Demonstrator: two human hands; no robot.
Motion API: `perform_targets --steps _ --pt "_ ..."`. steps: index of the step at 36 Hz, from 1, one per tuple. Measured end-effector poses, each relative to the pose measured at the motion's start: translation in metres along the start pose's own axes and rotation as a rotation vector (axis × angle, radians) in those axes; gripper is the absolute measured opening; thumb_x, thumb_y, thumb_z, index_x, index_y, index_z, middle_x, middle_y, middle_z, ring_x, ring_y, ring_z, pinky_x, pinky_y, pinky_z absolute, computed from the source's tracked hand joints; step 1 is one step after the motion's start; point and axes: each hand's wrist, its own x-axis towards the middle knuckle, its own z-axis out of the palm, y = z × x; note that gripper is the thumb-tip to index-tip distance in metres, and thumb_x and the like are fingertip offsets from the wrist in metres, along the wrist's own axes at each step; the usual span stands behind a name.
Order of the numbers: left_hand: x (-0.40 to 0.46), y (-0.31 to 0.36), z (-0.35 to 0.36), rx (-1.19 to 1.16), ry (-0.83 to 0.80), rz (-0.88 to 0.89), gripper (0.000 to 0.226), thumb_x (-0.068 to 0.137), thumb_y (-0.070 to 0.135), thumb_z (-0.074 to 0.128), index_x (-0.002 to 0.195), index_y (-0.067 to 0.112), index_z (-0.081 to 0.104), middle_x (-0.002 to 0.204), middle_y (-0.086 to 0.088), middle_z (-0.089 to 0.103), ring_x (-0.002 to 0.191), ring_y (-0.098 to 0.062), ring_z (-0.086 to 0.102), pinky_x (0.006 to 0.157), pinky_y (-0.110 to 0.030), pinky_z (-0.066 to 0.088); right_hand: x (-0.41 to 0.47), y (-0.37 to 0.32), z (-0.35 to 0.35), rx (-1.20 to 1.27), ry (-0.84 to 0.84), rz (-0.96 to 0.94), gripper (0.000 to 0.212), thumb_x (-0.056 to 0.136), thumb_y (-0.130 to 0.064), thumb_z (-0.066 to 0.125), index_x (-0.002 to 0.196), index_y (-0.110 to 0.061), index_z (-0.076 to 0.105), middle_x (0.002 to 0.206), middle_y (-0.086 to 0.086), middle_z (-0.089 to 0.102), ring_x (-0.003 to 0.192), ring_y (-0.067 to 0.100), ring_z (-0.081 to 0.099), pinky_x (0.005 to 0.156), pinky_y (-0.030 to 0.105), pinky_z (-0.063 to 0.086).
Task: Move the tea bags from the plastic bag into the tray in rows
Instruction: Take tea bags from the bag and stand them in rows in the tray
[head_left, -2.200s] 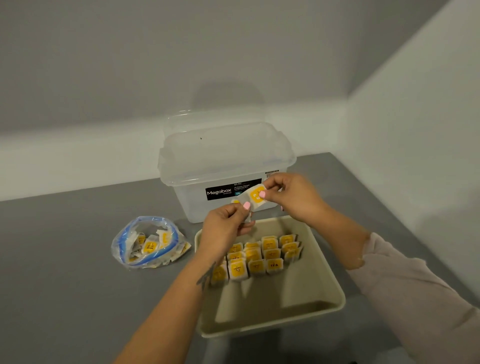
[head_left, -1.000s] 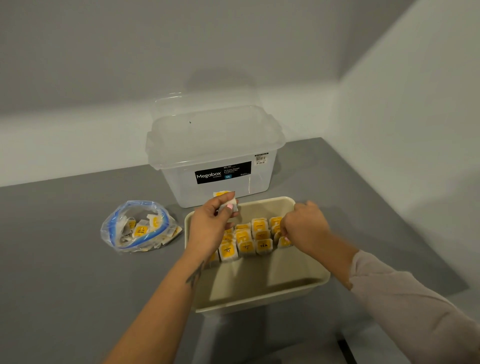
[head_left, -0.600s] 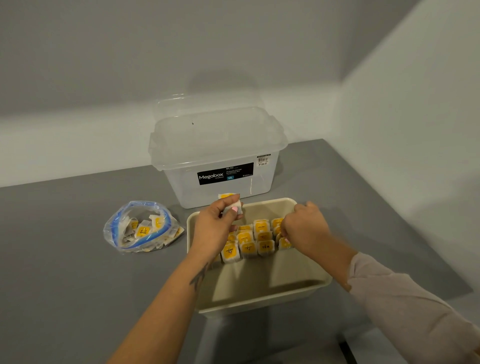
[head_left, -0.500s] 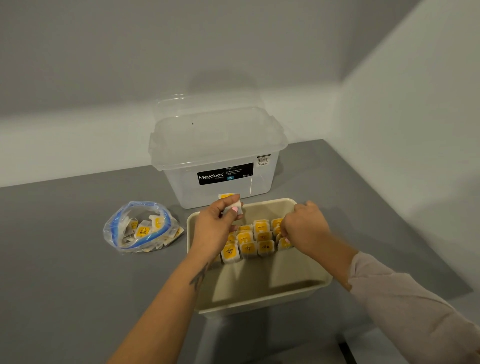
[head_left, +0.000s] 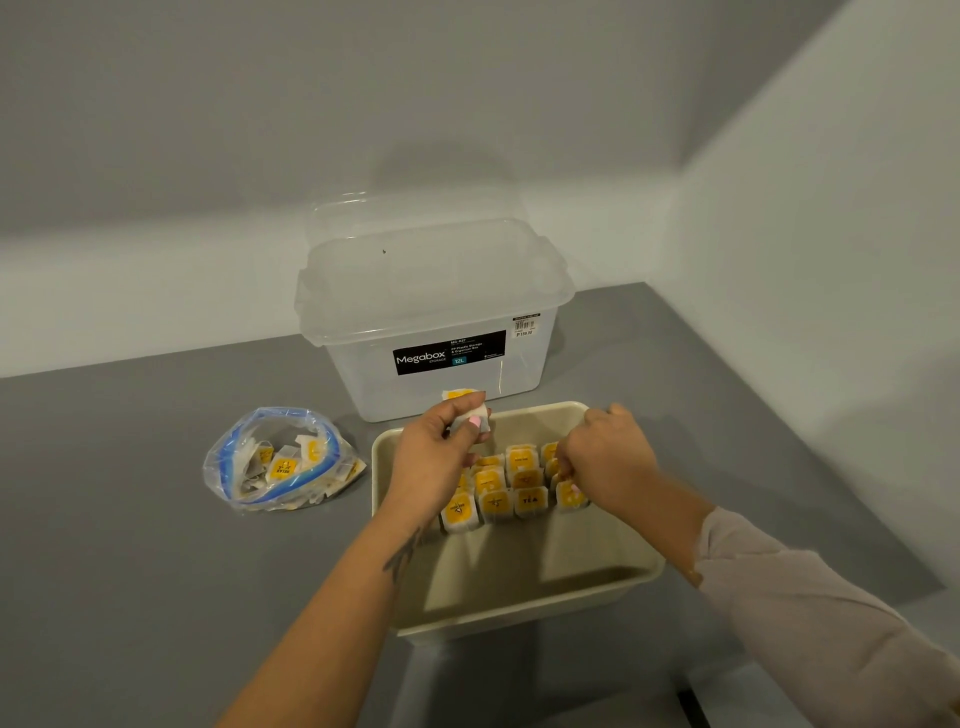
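Observation:
A beige tray (head_left: 524, 608) sits on the grey table in front of me. Several yellow-labelled tea bags (head_left: 511, 486) stand in rows in its far half. My left hand (head_left: 441, 457) hovers over the tray's far left corner, pinching a tea bag (head_left: 462, 397) between thumb and fingers. My right hand (head_left: 608, 457) is down at the right end of the rows, fingers closed on a tea bag (head_left: 569, 496) in the front row. A clear plastic bag (head_left: 280, 462) with a blue zip rim lies left of the tray and holds several more tea bags.
A translucent lidded storage box (head_left: 431, 317) labelled Megabox stands just behind the tray. White walls meet at the far right corner. The near half of the tray shows bare floor. The grey table (head_left: 114, 571) stretches to the left.
Both hands came down from above the tray. The right hand lowered its tea bag to the right end of the rows. Over the last half second little has moved.

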Motion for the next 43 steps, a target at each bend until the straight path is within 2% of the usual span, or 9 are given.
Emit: perform_targets --steps 9,12,15,20,23,30,32,36,43 --pt "0.006 0.000 0.003 0.078 -0.107 0.038 0.031 0.097 0.007 0.046 0.105 0.033 0.061 0.111 0.004 0.063 0.095 -0.006 0.063 0.074 -0.019 0.055 0.003 0.016 -0.014 0.375 0.132 0.108 0.006 0.089 -0.024 0.057 0.088 -0.030 0.058 0.090 -0.008 0.064 0.095 0.015 0.052 0.086 0.030 0.030" --pt "0.007 0.000 0.009 0.133 -0.160 0.042 0.026 0.096 0.005 0.048 0.097 0.030 0.054 0.110 -0.004 0.062 0.090 -0.010 0.064 0.071 -0.021 0.057 0.005 0.023 -0.027 0.683 0.179 0.180 0.007 0.091 -0.029 0.058 0.097 -0.028 0.062 0.096 -0.006 0.067 0.096 0.015 0.057 0.092 0.030 0.035" --pt "0.009 0.000 0.016 0.123 -0.184 0.037 0.025 0.095 0.002 0.049 0.097 0.025 0.038 0.104 -0.012 0.065 0.085 -0.016 0.066 0.069 -0.025 0.057 0.004 0.023 -0.042 0.983 0.188 0.163 0.021 0.094 -0.030 0.056 0.113 -0.024 0.063 0.106 -0.004 0.065 0.096 0.013 0.058 0.080 0.025 0.041" --pt "0.008 0.006 0.026 0.200 -0.261 0.046 0.033 0.093 0.005 0.053 0.109 0.022 0.028 0.098 -0.005 0.070 0.084 -0.021 0.066 0.079 -0.037 0.057 0.003 0.020 -0.057 1.096 0.109 0.093 0.033 0.094 -0.025 0.057 0.127 -0.024 0.058 0.117 -0.003 0.062 0.100 0.009 0.053 0.082 0.021 0.038" --pt "0.005 0.007 0.031 0.256 -0.298 0.051 0.046 0.093 0.010 0.055 0.122 0.027 0.024 0.096 0.002 0.070 0.086 -0.014 0.066 0.085 -0.035 0.055 0.003 0.018 -0.057 1.061 0.070 0.101 0.034 0.092 -0.022 0.061 0.126 -0.024 0.059 0.115 -0.002 0.063 0.102 0.012 0.058 0.086 0.023 0.045" --pt "0.001 0.000 0.039 0.237 -0.247 0.014 0.052 0.087 0.016 0.065 0.128 0.019 0.034 0.088 0.000 0.072 0.083 -0.011 0.069 0.084 -0.035 0.055 -0.004 0.025 -0.052 0.993 0.096 0.098 0.010 0.084 -0.018 0.070 0.093 -0.020 0.071 0.081 -0.009 0.064 0.079 0.010 0.060 0.063 0.018 0.041" --pt "0.000 -0.001 0.041 0.297 -0.248 0.009 0.052 0.084 0.022 0.070 0.125 0.020 0.039 0.087 0.001 0.070 0.083 -0.011 0.068 0.075 -0.028 0.054 -0.007 0.027 -0.051 0.905 0.100 0.087 0.011 0.084 -0.021 0.069 0.094 -0.021 0.073 0.087 -0.006 0.068 0.084 0.012 0.062 0.068 0.018 0.042" --pt "0.001 -0.004 0.039 0.358 -0.260 0.001 0.054 0.077 0.020 0.076 0.122 0.023 0.046 0.097 0.002 0.070 0.084 -0.009 0.064 0.065 -0.017 0.049 -0.011 0.031 -0.046 0.570 0.057 0.057 0.016 0.092 -0.030 0.059 0.102 -0.032 0.071 0.101 -0.008 0.069 0.098 0.013 0.056 0.095 0.031 0.032" --pt "0.005 -0.009 0.029 0.385 -0.208 0.023 0.041 0.081 0.009 0.070 0.115 0.024 0.053 0.096 0.011 0.067 0.069 0.003 0.060 0.062 -0.008 0.045 -0.016 0.028 -0.026 0.232 0.016 -0.057 0.019 0.094 -0.026 0.055 0.107 -0.035 0.067 0.102 -0.004 0.063 0.100 0.016 0.051 0.087 0.029 0.031"
